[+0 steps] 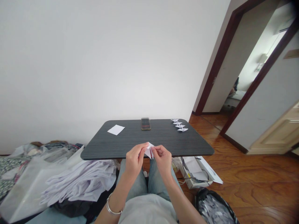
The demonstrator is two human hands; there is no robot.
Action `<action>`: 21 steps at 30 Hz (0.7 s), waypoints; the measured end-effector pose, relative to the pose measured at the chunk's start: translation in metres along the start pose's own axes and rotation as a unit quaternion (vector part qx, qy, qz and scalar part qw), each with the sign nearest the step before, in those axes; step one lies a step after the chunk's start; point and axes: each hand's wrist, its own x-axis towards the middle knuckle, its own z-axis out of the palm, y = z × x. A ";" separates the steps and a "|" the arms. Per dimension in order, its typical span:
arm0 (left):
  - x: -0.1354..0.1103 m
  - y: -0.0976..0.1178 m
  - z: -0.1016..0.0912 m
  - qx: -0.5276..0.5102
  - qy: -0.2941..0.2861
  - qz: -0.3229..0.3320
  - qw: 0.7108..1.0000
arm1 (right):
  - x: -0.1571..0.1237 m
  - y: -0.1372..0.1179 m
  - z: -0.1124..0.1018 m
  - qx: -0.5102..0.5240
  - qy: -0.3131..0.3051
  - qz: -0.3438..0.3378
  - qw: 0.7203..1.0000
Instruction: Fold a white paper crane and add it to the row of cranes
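A small piece of folded white paper [149, 150] is pinched between both hands at the table's near edge. My left hand [135, 157] grips its left side with thumb and fingertips. On the right side, my right hand [163, 158] holds it the same way. The paper tapers to narrow points at the bottom, and the fingers cover part of it. Several folded paper cranes [179, 126] stand in a row at the table's far right. A flat white paper square [116, 129] lies at the far left.
The dark table [128, 141] has a phone [145, 123] near its back edge, by the wall. White cloth [81, 180] and plastic lie heaped at left. A white box [196, 174] with papers and cables and a black-lined bin [215, 208] of paper scraps stand at right.
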 end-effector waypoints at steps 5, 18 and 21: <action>-0.001 0.001 0.001 -0.007 0.005 0.018 1.000 | 0.000 0.000 0.000 -0.004 0.000 -0.005 1.000; 0.000 -0.005 0.005 -0.058 0.014 0.026 0.998 | 0.000 -0.002 0.001 0.026 0.011 -0.005 1.000; 0.002 -0.004 0.004 -0.070 0.004 0.038 0.997 | 0.001 -0.003 0.001 0.044 0.010 0.001 0.999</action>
